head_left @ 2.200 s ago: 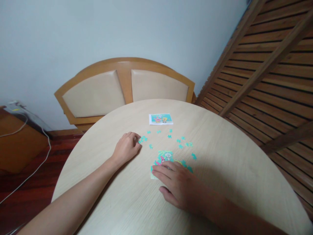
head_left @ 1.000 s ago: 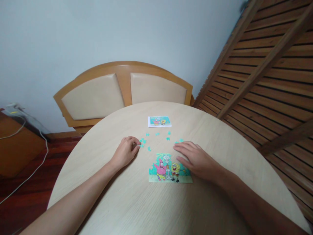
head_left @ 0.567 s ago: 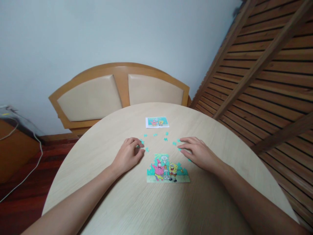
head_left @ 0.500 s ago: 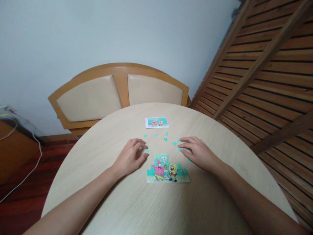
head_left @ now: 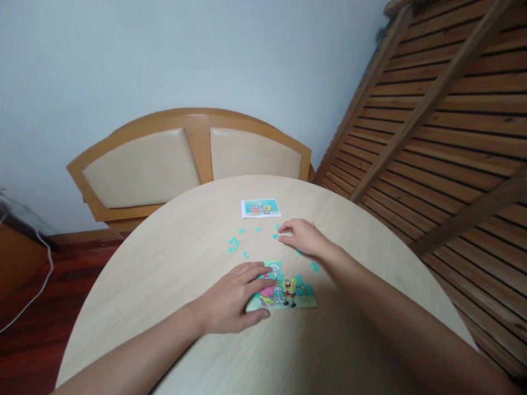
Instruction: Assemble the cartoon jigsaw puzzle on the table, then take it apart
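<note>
A partly assembled jigsaw puzzle [head_left: 298,299] with cartoon figures lies on the table, its upper edge uneven. My left hand [head_left: 239,293] rests over its left side, fingers spread, hiding part of the pink figure. Farther off, my right hand [head_left: 304,237] is low over the table with thumb and forefinger apart. A loose turquoise puzzle piece [head_left: 275,236] lies at its thumb tip, and another puzzle piece [head_left: 277,226] is by the forefinger. Under the right wrist, one more piece [head_left: 314,266] sits just off the puzzle's upper right corner.
A picture card [head_left: 263,207] with the same figures lies toward the far edge of the round wooden table [head_left: 173,241]. Several loose pieces [head_left: 234,244] are grouped at the left. Behind the table stands a padded chair back [head_left: 201,145]; a slatted wooden partition [head_left: 444,120] rises at the right.
My left hand has come down and right onto the puzzle, uncovering loose pieces at the left. My right hand has moved left and slightly away, to the pieces near the card. The view has shifted slightly.
</note>
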Available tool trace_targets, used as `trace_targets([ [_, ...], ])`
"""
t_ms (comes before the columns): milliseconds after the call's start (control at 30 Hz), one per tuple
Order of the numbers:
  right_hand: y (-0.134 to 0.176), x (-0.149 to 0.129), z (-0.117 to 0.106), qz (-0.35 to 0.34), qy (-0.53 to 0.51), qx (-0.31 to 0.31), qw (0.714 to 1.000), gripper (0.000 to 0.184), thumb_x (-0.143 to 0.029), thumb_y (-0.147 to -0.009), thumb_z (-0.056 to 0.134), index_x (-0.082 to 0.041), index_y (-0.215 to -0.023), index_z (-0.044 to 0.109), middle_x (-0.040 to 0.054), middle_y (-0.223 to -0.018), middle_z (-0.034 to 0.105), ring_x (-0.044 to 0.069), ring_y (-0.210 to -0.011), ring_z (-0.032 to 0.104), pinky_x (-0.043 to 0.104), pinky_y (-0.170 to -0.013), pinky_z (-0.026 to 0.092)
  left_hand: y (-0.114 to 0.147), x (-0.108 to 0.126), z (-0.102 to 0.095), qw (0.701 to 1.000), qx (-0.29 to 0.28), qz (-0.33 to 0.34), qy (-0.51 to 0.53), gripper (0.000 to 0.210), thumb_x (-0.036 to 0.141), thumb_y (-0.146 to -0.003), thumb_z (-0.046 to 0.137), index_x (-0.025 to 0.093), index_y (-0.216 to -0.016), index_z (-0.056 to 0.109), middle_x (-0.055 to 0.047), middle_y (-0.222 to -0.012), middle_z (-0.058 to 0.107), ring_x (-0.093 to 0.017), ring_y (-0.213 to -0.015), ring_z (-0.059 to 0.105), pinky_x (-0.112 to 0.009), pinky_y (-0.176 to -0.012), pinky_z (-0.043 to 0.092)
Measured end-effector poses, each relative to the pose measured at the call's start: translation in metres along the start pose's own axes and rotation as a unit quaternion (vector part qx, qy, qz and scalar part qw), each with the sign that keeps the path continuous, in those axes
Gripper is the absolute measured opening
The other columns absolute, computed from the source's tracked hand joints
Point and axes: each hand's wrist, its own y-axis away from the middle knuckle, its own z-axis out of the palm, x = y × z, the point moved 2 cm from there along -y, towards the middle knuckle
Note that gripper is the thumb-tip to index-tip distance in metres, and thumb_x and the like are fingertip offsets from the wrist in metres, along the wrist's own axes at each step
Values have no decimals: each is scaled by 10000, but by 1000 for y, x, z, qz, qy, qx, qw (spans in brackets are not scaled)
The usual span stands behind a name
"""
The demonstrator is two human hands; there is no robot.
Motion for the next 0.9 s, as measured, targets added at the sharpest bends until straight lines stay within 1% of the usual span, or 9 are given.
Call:
trace_targets([
  [133, -13, -2, 2, 29, 8, -28, 999, 236, -320, -819, 730, -221, -1031, 761, 61, -1096, 762, 242, -1056, 674, 341, -894, 467, 0, -2, 0, 1000, 18, -6, 3, 589, 390, -869, 681, 230, -1395, 470, -125, -1438, 526, -315, -1359, 462, -519, -1149, 378],
  [267, -22, -4, 0, 48, 8, -66, 997, 221, -330, -777, 754, -250, -983, 768, 35, -1039, 766, 234, -1028, 672, 335, -871, 449, 1, -10, -8, 998, 48, -30, 21, 617, 385, -811, 727, 211, -1343, 467, -125, -1351, 564, -303, -1268, 522, -495, -1098, 433],
  [333, -25, -5, -2, 59, 6, -86, 995, 193, -311, -757, 758, -249, -940, 769, 27, -1010, 770, 231, -995, 679, 336, -864, 444, 3, -16, -13, 997, 60, -34, 27, 607, 370, -798, 733, 221, -1322, 467, -116, -1327, 567, -300, -1233, 537, -495, -1072, 451],
  [467, -30, -6, -2, 76, -1, -114, 991, 125, -279, -721, 758, -235, -838, 756, 10, -897, 773, 216, -883, 692, 347, -866, 439, 7, -27, -19, 997, 64, -35, 22, 649, 385, -775, 770, 228, -1322, 456, -119, -1336, 552, -311, -1251, 518, -510, -1071, 447],
  [600, -29, -6, 0, 75, -16, -116, 990, 147, -258, -675, 767, -224, -815, 742, 4, -838, 766, 207, -836, 687, 313, -803, 452, 9, -32, -18, 998, 55, -39, 2, 687, 445, -772, 791, 218, -1329, 458, -138, -1362, 533, -318, -1284, 489, -517, -1094, 425],
  [767, -23, -6, 4, 64, -51, -104, 991, 200, -169, -637, 748, -198, -832, 721, 13, -813, 760, 184, -762, 678, 268, -698, 453, 8, -32, -16, 998, 44, -37, 3, 693, 439, -779, 785, 221, -1350, 459, -137, -1389, 526, -323, -1321, 467, -526, -1122, 399],
  [900, -19, -3, 8, 38, -83, -86, 992, 214, -131, -650, 720, -186, -856, 707, 4, -805, 752, 159, -731, 667, 244, -679, 449, 8, -33, -14, 999, 33, -30, 1, 735, 427, -784, 778, 231, -1402, 434, -124, -1414, 526, -326, -1365, 432, -535, -1157, 361],
])
